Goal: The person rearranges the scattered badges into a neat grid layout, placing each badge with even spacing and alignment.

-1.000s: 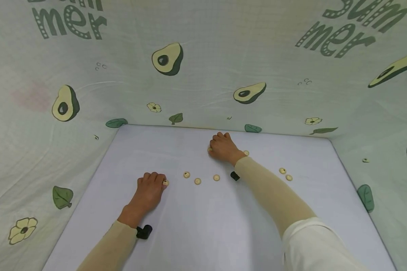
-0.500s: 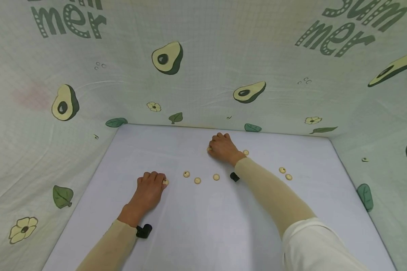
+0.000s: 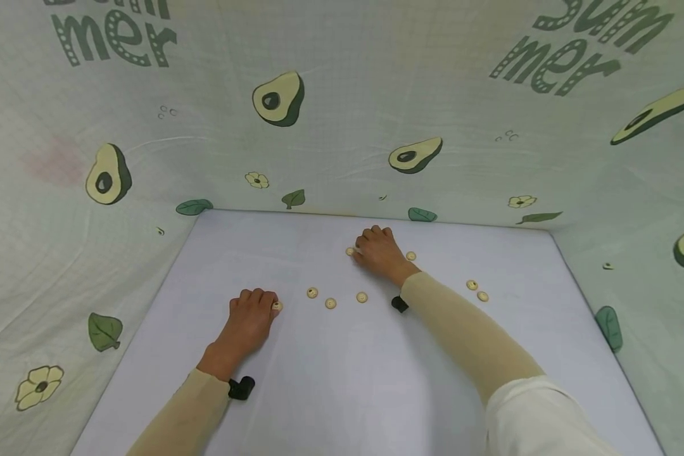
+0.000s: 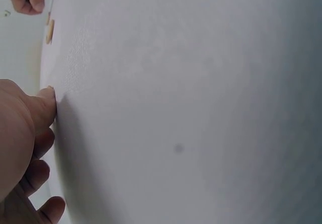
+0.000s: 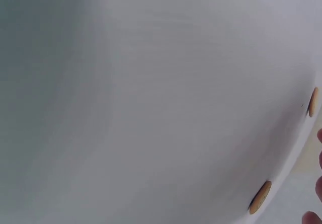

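In the head view my left hand (image 3: 251, 322) rests low over the white table, thumb and fingers pinching a small round wooden disc (image 3: 277, 306) that looks like a button. The left wrist view shows that thumb (image 4: 45, 105) down at the table surface; the disc is mostly hidden there. Farther back, my right hand (image 3: 379, 253) hovers just right of another wooden disc (image 3: 350, 251), apart from it, with loosely bent fingers. At the edge of the right wrist view, its fingertips (image 5: 320, 186) are off the table, near a disc (image 5: 260, 198) lying flat.
Between the hands lie three more discs, a left one (image 3: 312, 292), a middle one (image 3: 330, 303) and a right one (image 3: 361, 297). Another disc (image 3: 411, 256) sits behind the right wrist, and a pair (image 3: 477, 291) lies farther right. Printed cloth (image 3: 342, 114) hangs around the table (image 3: 330, 392).
My right hand has let go of its disc and drawn slightly right, so the disc shows more fully. My left hand has stayed in place on its disc.
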A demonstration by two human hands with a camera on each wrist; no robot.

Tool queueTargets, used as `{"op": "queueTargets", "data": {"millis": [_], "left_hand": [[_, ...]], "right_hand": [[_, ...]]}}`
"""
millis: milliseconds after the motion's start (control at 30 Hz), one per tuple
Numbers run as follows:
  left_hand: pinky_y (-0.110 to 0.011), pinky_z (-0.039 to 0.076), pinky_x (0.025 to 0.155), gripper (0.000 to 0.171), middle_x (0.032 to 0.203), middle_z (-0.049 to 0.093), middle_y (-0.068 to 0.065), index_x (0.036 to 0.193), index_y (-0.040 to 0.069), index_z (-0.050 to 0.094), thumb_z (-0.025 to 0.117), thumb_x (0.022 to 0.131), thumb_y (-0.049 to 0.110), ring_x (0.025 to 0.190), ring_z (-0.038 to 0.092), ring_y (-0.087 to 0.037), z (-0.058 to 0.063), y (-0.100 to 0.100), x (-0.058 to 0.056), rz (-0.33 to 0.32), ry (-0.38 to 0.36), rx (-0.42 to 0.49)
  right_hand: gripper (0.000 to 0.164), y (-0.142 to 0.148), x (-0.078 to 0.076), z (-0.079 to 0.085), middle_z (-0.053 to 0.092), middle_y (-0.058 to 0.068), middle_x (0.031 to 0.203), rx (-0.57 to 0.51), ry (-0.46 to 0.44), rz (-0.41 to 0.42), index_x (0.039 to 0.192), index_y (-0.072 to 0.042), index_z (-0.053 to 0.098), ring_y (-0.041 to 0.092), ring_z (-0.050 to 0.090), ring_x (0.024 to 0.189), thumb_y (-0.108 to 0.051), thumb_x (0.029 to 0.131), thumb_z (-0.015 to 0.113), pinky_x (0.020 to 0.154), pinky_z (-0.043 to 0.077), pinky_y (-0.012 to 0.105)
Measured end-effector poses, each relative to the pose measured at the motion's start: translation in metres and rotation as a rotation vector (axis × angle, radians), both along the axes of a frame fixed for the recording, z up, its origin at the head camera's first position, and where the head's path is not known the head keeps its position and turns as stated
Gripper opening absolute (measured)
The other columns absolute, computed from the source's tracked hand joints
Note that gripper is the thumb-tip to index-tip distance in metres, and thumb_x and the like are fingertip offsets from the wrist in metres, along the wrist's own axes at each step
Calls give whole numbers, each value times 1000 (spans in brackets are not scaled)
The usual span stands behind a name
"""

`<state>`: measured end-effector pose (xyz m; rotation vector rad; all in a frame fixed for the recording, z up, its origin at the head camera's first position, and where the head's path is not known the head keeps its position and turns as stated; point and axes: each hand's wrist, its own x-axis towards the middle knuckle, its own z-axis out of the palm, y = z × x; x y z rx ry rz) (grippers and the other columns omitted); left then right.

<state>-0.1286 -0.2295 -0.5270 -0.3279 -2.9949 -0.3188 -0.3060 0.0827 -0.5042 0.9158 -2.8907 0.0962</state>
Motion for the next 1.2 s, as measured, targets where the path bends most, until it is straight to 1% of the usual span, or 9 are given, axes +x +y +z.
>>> {"op": "queueTargets", "data": {"millis": [133, 233, 333, 467, 633, 767, 867, 1033, 1200], "left_hand": [[-55, 47, 84, 21, 101, 62, -11, 113, 5, 65, 75, 100, 18, 95, 52, -33, 0, 0, 1, -9, 9, -17], [-54, 46, 83, 20, 99, 61, -10, 112, 5, 64, 74, 100, 18, 94, 51, -32, 2, 0, 1, -9, 6, -22], [-54, 46, 83, 19, 99, 61, -10, 112, 5, 64, 74, 101, 18, 94, 51, -32, 3, 0, 2, -7, -3, -13], [-55, 46, 84, 19, 100, 62, -11, 112, 5, 64, 73, 101, 18, 96, 52, -33, 3, 1, 3, -10, -8, -10], [-55, 45, 84, 19, 101, 62, -10, 112, 6, 64, 73, 101, 18, 98, 53, -34, 3, 2, 3, 0, -7, -6], [-56, 44, 85, 19, 101, 61, -10, 113, 5, 64, 73, 101, 17, 99, 53, -35, 3, 2, 2, 3, -18, 4], [-56, 43, 85, 18, 102, 61, -10, 113, 5, 64, 72, 102, 17, 99, 52, -35, 3, 2, 2, 5, -32, 12], [-56, 43, 86, 18, 103, 60, -10, 114, 6, 63, 71, 102, 17, 100, 51, -35, 3, 3, 2, 9, -45, 15], [-56, 43, 86, 18, 103, 60, -11, 114, 6, 63, 71, 102, 17, 100, 51, -35, 2, 3, 2, 14, -41, 13]], "right_hand": [[28, 12, 13, 0, 69, 8, 112, 19, 71, 38, 115, -8, 74, 28, 55, 103, -33, 106, 64, 97, 43, 49], [27, 21, 25, 1, 69, 7, 111, 29, 100, 81, 113, -9, 74, 27, 55, 102, -34, 105, 66, 97, 44, 49], [28, 29, 38, 2, 69, 7, 112, 23, 92, 118, 113, -10, 74, 27, 56, 103, -35, 104, 68, 97, 44, 49], [29, 37, 56, 3, 68, 7, 115, 27, 56, 157, 116, -10, 73, 28, 55, 108, -35, 102, 70, 100, 43, 50], [30, 41, 73, 1, 66, 3, 116, 27, 16, 209, 120, -12, 71, 26, 53, 112, -36, 102, 70, 103, 42, 49], [29, 39, 80, -3, 64, 1, 114, 17, 0, 242, 120, -14, 71, 23, 52, 111, -38, 104, 67, 104, 41, 48], [24, 37, 83, -6, 64, 0, 112, 13, 6, 271, 116, -15, 71, 22, 52, 108, -34, 105, 65, 102, 40, 47], [14, 37, 86, -11, 65, -1, 105, 8, 69, 310, 104, -16, 72, 21, 52, 102, -30, 102, 69, 95, 42, 43], [15, 37, 87, -14, 66, -2, 102, 12, 115, 310, 100, -17, 73, 19, 53, 99, -31, 101, 71, 92, 43, 41]]}}
